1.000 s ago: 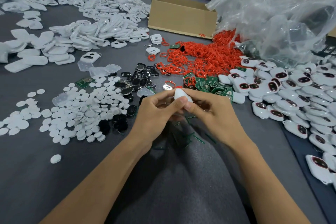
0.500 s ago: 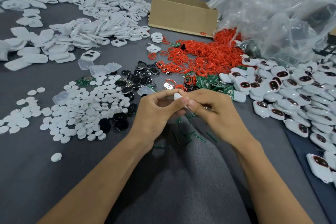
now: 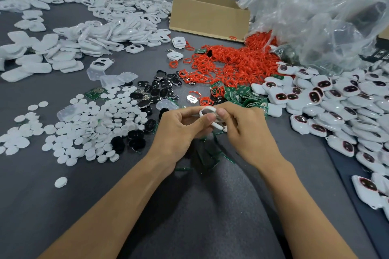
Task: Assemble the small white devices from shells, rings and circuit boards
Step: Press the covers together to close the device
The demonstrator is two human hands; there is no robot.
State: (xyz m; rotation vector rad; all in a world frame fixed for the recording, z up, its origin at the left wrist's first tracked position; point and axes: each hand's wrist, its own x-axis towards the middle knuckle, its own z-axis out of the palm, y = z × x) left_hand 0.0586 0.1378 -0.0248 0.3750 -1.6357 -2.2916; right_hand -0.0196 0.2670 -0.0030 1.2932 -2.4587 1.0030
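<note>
Together, left hand [image 3: 179, 130] and right hand [image 3: 248, 130] pinch one small white device [image 3: 207, 111] just above the middle of the table [image 3: 63, 206].
Both thumbs press on its upper face, fingers curled beneath; red rings [image 3: 231, 63] and green circuit boards [image 3: 242, 94] lie just beyond.

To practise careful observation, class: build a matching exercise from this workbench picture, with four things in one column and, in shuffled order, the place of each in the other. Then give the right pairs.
Things
1. orange-red rings
2. white round discs
3. cardboard box
4. small white device

Places
A. pinched between the left hand and the right hand
B. at the far side of the table, beside the clear plastic bag
C. heaped just in front of the box
D. spread over the left of the table

Pairs: 1-C, 2-D, 3-B, 4-A
</note>
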